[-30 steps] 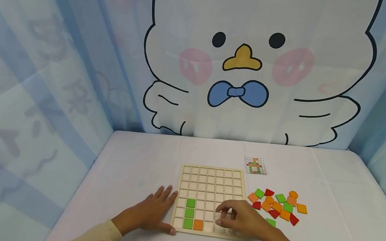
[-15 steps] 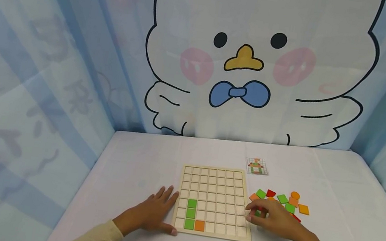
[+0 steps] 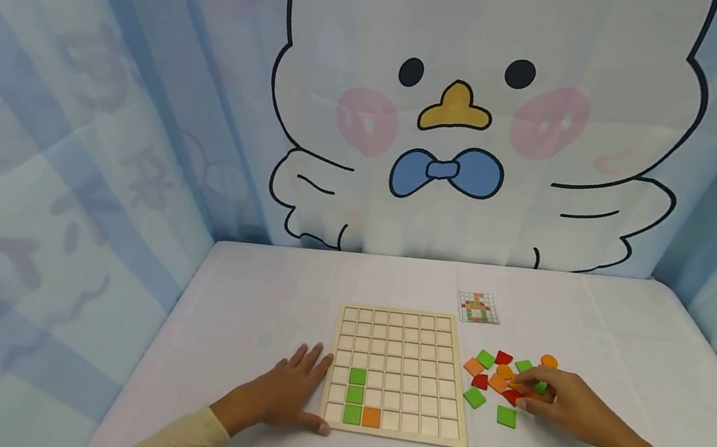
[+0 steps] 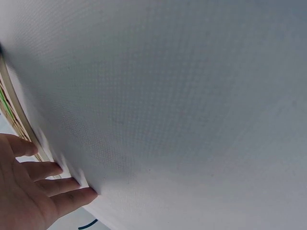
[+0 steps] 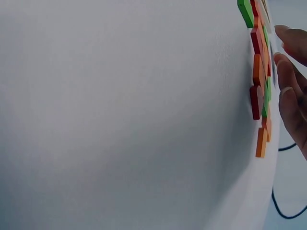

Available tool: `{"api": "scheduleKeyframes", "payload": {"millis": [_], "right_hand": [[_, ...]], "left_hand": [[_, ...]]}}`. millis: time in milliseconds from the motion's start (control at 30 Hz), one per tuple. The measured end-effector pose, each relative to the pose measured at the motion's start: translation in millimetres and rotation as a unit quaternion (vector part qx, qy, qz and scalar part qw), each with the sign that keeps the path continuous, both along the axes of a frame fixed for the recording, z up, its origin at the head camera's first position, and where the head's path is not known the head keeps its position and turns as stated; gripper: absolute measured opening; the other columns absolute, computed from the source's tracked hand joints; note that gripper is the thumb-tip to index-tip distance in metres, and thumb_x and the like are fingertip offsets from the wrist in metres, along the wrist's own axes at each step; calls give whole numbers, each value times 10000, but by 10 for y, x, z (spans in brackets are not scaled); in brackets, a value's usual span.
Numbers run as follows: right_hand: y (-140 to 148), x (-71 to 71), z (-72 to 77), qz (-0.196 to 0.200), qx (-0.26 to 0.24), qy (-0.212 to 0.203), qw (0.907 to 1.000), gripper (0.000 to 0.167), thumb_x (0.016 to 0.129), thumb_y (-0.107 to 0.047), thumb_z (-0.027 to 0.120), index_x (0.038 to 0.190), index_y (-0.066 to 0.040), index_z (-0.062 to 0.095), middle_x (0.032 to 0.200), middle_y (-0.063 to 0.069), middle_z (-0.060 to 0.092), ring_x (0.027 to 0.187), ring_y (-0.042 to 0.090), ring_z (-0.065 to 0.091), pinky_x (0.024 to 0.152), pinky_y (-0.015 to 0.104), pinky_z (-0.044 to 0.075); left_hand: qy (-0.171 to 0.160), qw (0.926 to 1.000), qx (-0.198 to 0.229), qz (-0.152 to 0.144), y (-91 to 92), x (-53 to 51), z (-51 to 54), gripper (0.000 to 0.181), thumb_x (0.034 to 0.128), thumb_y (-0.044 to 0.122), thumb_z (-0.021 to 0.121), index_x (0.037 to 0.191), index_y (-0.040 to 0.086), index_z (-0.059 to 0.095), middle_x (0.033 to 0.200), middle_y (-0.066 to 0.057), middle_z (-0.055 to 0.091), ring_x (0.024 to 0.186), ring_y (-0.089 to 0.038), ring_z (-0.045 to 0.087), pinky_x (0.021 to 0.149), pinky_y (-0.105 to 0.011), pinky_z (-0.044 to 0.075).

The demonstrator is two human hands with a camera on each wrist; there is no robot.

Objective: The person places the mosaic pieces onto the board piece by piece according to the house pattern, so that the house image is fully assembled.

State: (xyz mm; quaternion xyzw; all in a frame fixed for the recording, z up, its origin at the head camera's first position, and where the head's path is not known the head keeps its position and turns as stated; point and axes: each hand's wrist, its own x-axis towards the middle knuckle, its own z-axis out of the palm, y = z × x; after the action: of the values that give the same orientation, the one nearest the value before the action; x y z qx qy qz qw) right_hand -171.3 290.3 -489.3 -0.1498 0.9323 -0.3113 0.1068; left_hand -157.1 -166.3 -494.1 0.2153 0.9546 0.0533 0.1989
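A wooden grid board (image 3: pixel 405 373) lies on the white table; three green squares (image 3: pixel 354 394) stand in a column at its lower left, with one orange square (image 3: pixel 371 417) beside the lowest. My left hand (image 3: pixel 285 390) lies spread at the board's left edge, and in the left wrist view that hand (image 4: pixel 33 184) has its fingers extended. Over the loose pieces right of the board is my right hand (image 3: pixel 574 406), thumb and fingers apart. The right wrist view has this hand (image 5: pixel 293 72) just above the pieces (image 5: pixel 257 69), with nothing seen between its fingertips.
A small pattern card (image 3: pixel 479 308) lies beyond the board's upper right corner. Loose green, red and orange pieces lie close together at the right, with a green square (image 3: pixel 506 416) nearest the front. A patterned curtain (image 3: pixel 429 218) hangs behind the table.
My right hand has moved right, from over the board to over the loose pieces, uncovering the board's lower right. The left hand has stayed at the board's edge.
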Motion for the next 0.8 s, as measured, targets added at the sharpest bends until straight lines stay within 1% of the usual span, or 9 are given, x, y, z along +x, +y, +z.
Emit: {"api": "scheduleKeyframes", "payload": {"millis": [133, 233, 367, 433, 600, 800], "right_hand": [[116, 4, -42, 7, 111, 93, 9999, 335, 841, -189, 808, 1148, -87, 720, 1049, 13, 699, 653, 72, 443, 556, 200, 411], [170, 1, -82, 19, 219, 274, 9994, 332, 836, -188, 813, 1133, -79, 713, 1015, -4, 683, 659, 54, 433, 566, 196, 415], [199, 1, -126, -43, 367, 500, 9981, 298, 830, -197, 820, 1091, -100, 713, 944, -45, 645, 718, 39, 443, 607, 195, 431], [203, 0, -145, -100, 446, 578, 9973, 272, 835, -196, 816, 1073, -112, 714, 936, -55, 641, 737, 41, 451, 623, 198, 437], [203, 0, -175, -222, 513, 643, 9964, 245, 842, -192, 807, 1055, -111, 716, 940, -55, 648, 764, 66, 468, 642, 202, 450], [188, 16, -184, -310, 519, 630, 9962, 292, 821, -197, 825, 1075, -97, 721, 934, -47, 633, 774, 90, 477, 641, 197, 448]], "left_hand": [[-18, 10000, -22, 6, 4, 0, 3, 1152, 754, 768, 670, 1598, 105, 250, 1666, -198, 180, 1517, -452, 202, 1136, -621, 335], [-21, 10000, -36, 1, 7, 1, 2, 1151, 756, 769, 667, 1598, 105, 248, 1667, -196, 179, 1518, -451, 202, 1136, -619, 335], [-59, 10000, -10, 37, 10, 4, 4, 1151, 756, 764, 672, 1599, 105, 247, 1669, -194, 175, 1519, -451, 197, 1138, -621, 332], [-65, 10000, -18, 42, 12, 5, 4, 1152, 756, 766, 670, 1600, 107, 245, 1670, -193, 172, 1519, -452, 196, 1139, -618, 333], [-24, 10000, -55, 18, 13, -5, -5, 1156, 753, 774, 665, 1601, 111, 243, 1670, -191, 173, 1516, -454, 202, 1136, -618, 338], [-13, 10000, -26, 0, 8, -14, -17, 1160, 750, 772, 671, 1600, 108, 245, 1669, -192, 175, 1516, -456, 203, 1133, -619, 340]]}}
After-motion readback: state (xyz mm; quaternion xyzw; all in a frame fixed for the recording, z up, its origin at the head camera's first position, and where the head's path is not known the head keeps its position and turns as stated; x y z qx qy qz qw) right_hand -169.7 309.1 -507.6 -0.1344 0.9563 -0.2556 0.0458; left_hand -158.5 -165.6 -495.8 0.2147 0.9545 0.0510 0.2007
